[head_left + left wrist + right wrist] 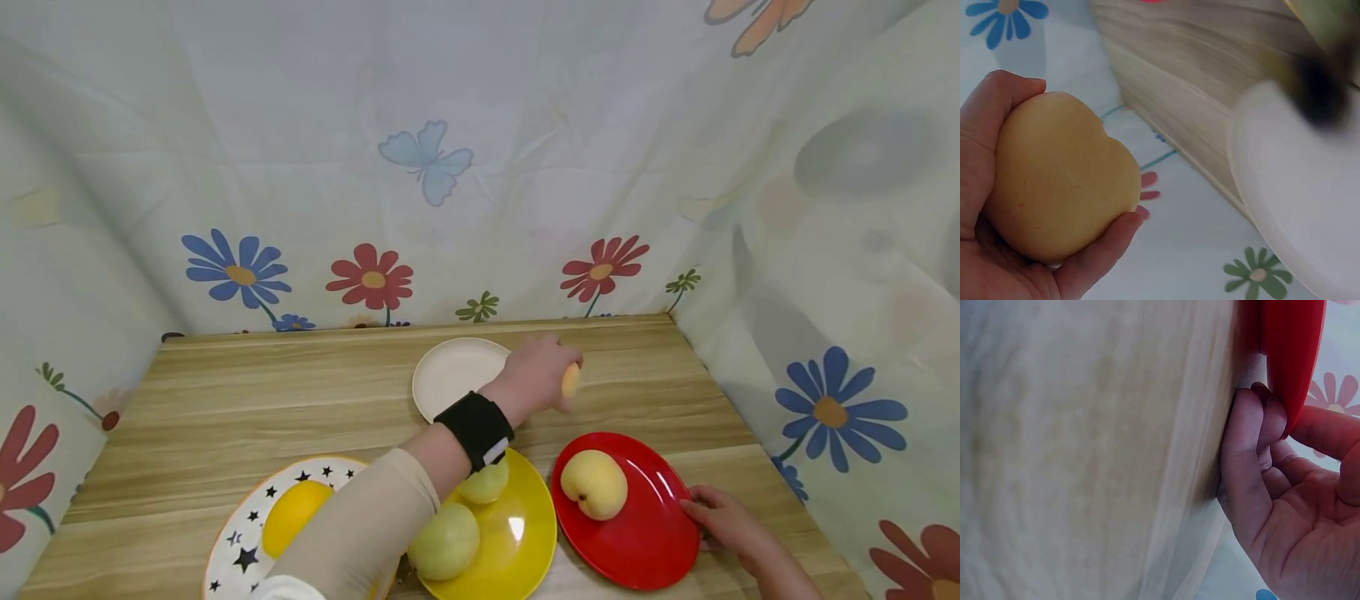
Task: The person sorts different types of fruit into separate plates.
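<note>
My left hand (534, 375) holds a pale yellow peach (1063, 178), gripping it between thumb and fingers. In the head view this hand is above the table, by the right side of a cream plate (450, 377); only part of its peach shows there. On a red plate (656, 533) lies another yellow peach (595, 484), near the left rim. The right hand (723, 521) pinches the red plate's right rim. In the right wrist view the thumb lies on the rim's one side and curled fingers (1247, 425) are under it, against the table.
A yellow plate (525, 550) with green round fruits (445, 542) stands left of the red plate, partly behind my left forearm. Further left, a star-patterned plate (232, 537) bears an orange-yellow fruit (294, 515). Flowered cloth (480, 208) walls the wooden table (322, 408) at back and sides.
</note>
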Demonstrator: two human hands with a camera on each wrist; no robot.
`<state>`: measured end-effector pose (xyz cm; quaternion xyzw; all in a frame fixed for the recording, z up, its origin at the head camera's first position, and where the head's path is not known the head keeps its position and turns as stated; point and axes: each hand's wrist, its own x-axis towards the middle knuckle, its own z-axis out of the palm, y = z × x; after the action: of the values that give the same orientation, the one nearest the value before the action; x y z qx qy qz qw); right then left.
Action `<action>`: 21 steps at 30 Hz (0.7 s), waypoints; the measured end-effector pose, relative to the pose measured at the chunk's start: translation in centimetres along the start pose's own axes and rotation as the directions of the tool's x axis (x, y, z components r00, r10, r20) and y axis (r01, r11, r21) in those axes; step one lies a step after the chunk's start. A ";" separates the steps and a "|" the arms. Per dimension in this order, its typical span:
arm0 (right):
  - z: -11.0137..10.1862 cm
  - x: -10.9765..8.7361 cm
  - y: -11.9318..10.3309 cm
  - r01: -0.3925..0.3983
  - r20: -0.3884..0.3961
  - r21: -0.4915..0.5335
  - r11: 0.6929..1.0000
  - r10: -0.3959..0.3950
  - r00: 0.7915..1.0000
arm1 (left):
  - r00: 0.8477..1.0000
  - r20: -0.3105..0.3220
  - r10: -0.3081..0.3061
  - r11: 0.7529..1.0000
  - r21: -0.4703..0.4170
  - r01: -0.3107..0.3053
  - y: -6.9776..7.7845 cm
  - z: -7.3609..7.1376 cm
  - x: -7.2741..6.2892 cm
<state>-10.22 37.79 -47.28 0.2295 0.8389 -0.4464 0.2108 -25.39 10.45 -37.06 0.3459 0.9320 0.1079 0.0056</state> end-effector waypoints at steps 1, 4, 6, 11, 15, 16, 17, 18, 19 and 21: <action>0.0 0.0 0.0 0.001 -0.001 0.001 1.000 -0.001 1.000 | 1.000 0.000 0.007 1.000 -0.007 -0.007 0.5 -0.1 -0.1; 0.0 0.0 0.1 -0.001 -0.002 -0.001 1.000 0.001 1.000 | 1.000 -0.001 0.024 1.000 -0.016 -0.024 2.0 -0.2 -0.3; -0.1 -0.1 0.2 -0.001 -0.003 -0.003 1.000 0.001 1.000 | 1.000 0.005 0.028 0.999 -0.026 -0.028 3.0 -0.2 -0.5; -0.1 -0.1 0.3 0.003 -0.007 -0.005 1.000 -0.003 1.000 | 0.998 0.036 0.049 0.999 -0.007 -0.049 5.3 -0.4 -1.5; -0.1 0.0 0.2 0.009 -0.004 -0.001 1.000 -0.009 1.000 | 0.993 0.078 0.086 0.996 0.005 -0.087 6.8 -0.3 -2.3; -0.1 0.0 0.2 0.010 -0.005 0.000 1.000 -0.010 1.000 | 0.991 0.088 0.102 0.995 0.004 -0.102 7.1 -0.2 -2.5; -0.1 0.0 0.3 0.013 -0.004 -0.002 1.000 -0.013 1.000 | 0.989 0.098 0.115 0.993 -0.006 -0.115 7.5 0.0 -2.6; -0.2 0.0 0.3 0.014 -0.004 -0.003 1.000 -0.014 1.000 | 0.986 0.107 0.129 0.992 -0.004 -0.129 7.9 0.1 -2.7; -0.2 0.0 0.3 0.016 -0.004 -0.006 1.000 -0.016 1.000 | 0.983 0.113 0.146 0.989 -0.001 -0.147 8.3 0.4 -2.8; -0.2 0.1 0.4 0.019 -0.002 -0.013 1.000 -0.019 1.000 | 0.976 0.121 0.182 0.983 0.012 -0.184 9.0 0.9 -2.9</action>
<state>-10.08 38.17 -47.45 0.2206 0.8442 -0.4426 0.2069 -17.27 15.38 -36.29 0.4361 0.8954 0.0765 0.0472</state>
